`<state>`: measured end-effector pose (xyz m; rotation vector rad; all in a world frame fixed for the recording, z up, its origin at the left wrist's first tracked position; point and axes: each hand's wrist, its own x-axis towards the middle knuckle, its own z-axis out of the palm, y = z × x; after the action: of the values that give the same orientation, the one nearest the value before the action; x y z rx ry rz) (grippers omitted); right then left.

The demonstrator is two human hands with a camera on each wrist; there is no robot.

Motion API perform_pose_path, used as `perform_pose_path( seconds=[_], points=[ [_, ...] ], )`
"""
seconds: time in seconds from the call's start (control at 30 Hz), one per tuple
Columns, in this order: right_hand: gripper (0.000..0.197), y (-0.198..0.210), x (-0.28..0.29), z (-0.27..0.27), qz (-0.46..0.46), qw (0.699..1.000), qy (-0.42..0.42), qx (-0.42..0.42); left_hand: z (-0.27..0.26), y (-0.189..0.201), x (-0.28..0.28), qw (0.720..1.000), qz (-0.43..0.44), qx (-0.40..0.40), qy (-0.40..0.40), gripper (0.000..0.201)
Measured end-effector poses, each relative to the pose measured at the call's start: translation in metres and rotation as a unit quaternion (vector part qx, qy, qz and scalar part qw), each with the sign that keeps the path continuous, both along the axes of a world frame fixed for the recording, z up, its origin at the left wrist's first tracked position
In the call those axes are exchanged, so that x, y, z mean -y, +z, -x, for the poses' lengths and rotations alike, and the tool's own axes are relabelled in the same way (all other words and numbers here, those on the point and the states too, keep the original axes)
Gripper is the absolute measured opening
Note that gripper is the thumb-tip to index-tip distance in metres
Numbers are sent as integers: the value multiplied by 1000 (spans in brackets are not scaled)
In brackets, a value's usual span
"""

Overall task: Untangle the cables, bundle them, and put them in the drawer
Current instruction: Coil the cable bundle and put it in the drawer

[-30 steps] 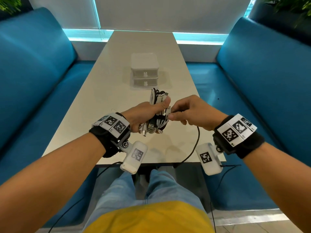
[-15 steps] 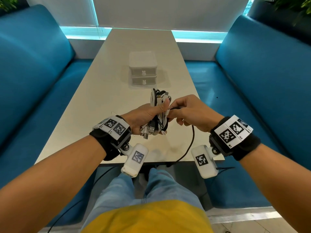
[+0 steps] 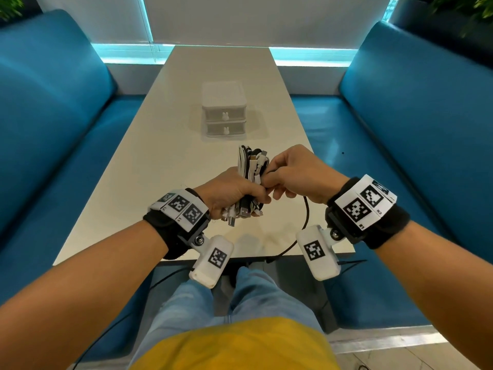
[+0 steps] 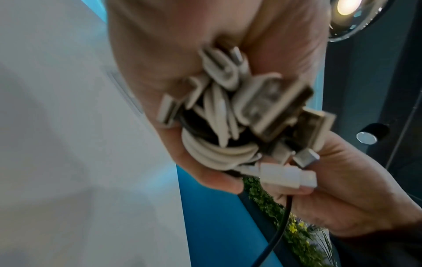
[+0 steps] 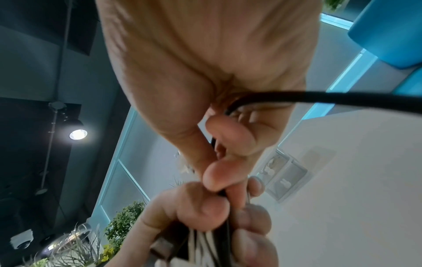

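Left hand [image 3: 234,192] grips cable bundle [image 3: 252,166] | right hand [image 3: 296,173], touching it, pinches black cable [image 3: 306,212] | wrap snugly, keeping tension.

I see a bundle of cables [image 3: 252,169] mixing white and black strands with silver plugs, and one black cable [image 3: 304,225] trailing from it. The drawer unit [image 3: 224,110] is white on a cream table [image 3: 128,188], the benches [image 3: 426,124] are teal, and my wrist bands [image 3: 364,202] carry black-and-white square markers
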<state>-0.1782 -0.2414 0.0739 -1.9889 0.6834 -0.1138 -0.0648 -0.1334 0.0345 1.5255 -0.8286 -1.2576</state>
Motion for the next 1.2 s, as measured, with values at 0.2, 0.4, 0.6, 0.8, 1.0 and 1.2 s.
perform_pose_path(
  seconds=[0.2,0.4,0.6,0.8,1.0,1.2],
  points=[
    [16,19,8,4,210,957,197,-33,3,-3,0,999,-1,-2,39,19],
    [7,2,10,0,215,941,58,254,6,11,-3,995,47,-71,50,21],
    [30,-7,1,-14,99,956,52,270,26,12,0,986,114,-71,95,13],
    [47,-11,-4,-16,88,971,-10,221,27,12,7,982,133,-29,131,23],
    [43,-2,-4,-23,97,973,-64,197,24,19,12,981,114,33,156,18],
    [42,10,-9,-32,86,966,-119,211,19,28,21,962,162,105,194,22]
  ],
)
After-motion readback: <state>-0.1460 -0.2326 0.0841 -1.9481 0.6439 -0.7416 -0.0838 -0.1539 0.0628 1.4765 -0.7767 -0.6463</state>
